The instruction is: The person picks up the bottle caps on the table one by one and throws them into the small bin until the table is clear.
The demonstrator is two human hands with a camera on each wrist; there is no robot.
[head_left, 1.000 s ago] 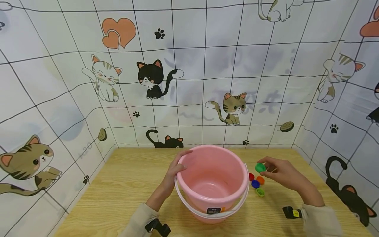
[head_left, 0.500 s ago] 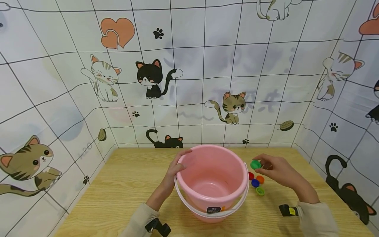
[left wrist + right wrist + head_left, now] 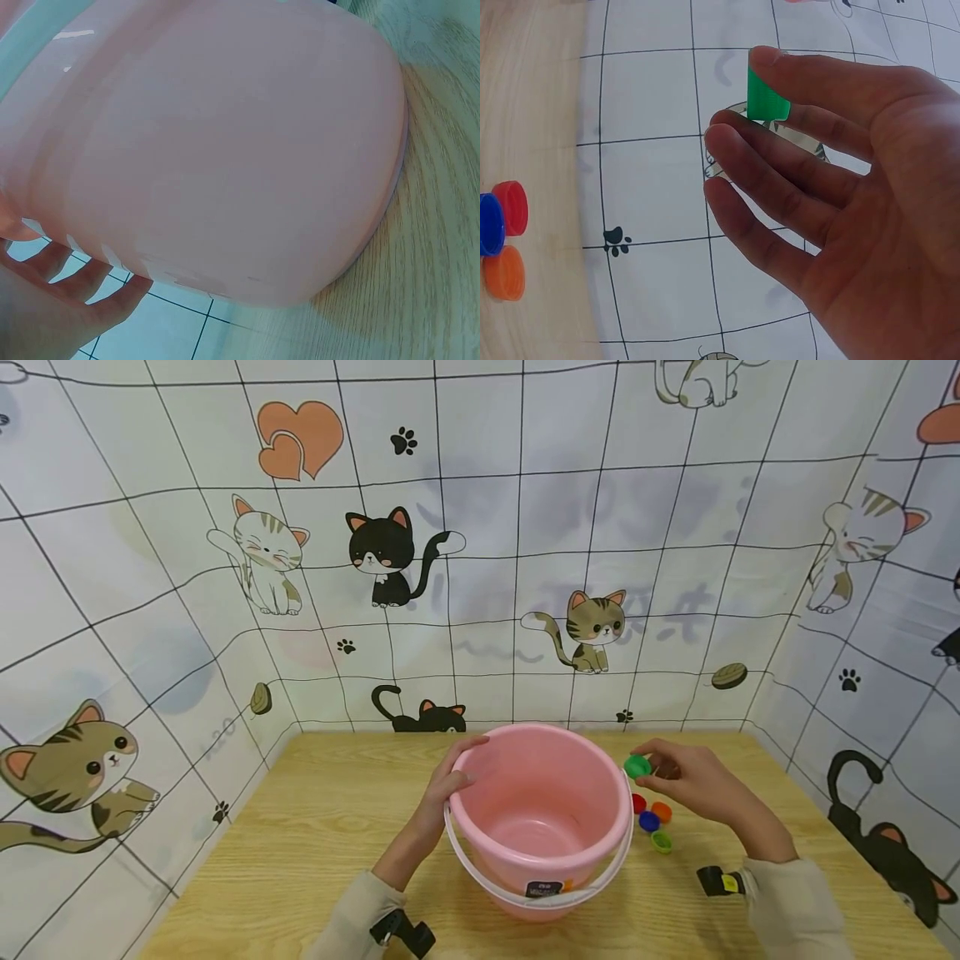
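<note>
The wooden worktop [image 3: 315, 827] was the biggest thing before me, walled in by tiled sheets printed with cartoon cats. On it stood the pink bucket [image 3: 540, 814], upright and open, its white handle folded down against the near side. My left hand [image 3: 442, 797] gripped the bucket's left rim, thumb hooked over the edge and the fingers [image 3: 71, 281] curled against its outer wall. My right hand [image 3: 693, 781] hovered just to the right of the bucket, level with its rim, and its fingers [image 3: 780, 161] pinched a green bottle cap [image 3: 637, 766] between thumb and fingertips, right at the bucket's right edge and clear of the worktop. Beneath that hand lay the loose caps, close together beside the bucket's foot: a red cap [image 3: 638, 802], an orange cap [image 3: 661, 812], a blue cap [image 3: 648, 821] and a light green cap [image 3: 661, 841].
</note>
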